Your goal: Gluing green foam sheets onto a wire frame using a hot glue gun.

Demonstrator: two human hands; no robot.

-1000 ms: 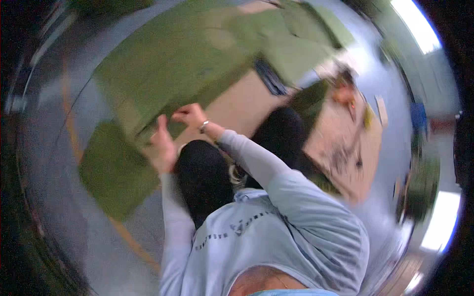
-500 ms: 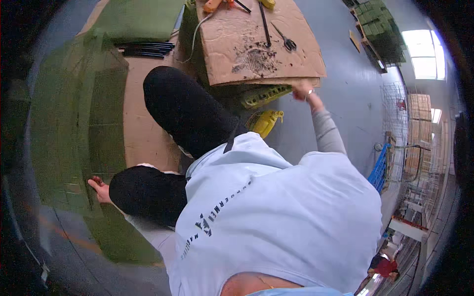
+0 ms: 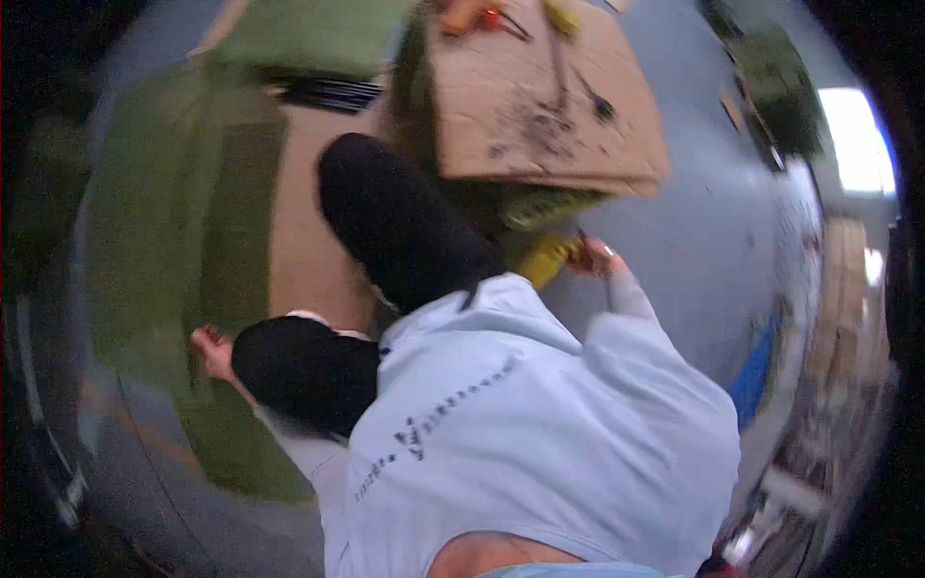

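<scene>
A large sheet of green mesh stretches along my left side. Beside my bent knee, my left hand is closed at the sheet's inner edge, its fingers curled against the mesh. My right hand is low on the right, below the cardboard-topped stand. It touches the end of a yellow object whose kind I cannot make out. Motion smears the fingers of this hand, so their grip is unclear.
On the cardboard lie an orange-handled tool, a long dark rod, scissors and black crumbs. Several black strips rest beyond my knee. Stacked green goods stand far right, near a blue frame.
My right hand has come down from the cardboard's near edge to the yellow object. My left hand stays by the mesh edge. The whole view has shifted and blurred.
</scene>
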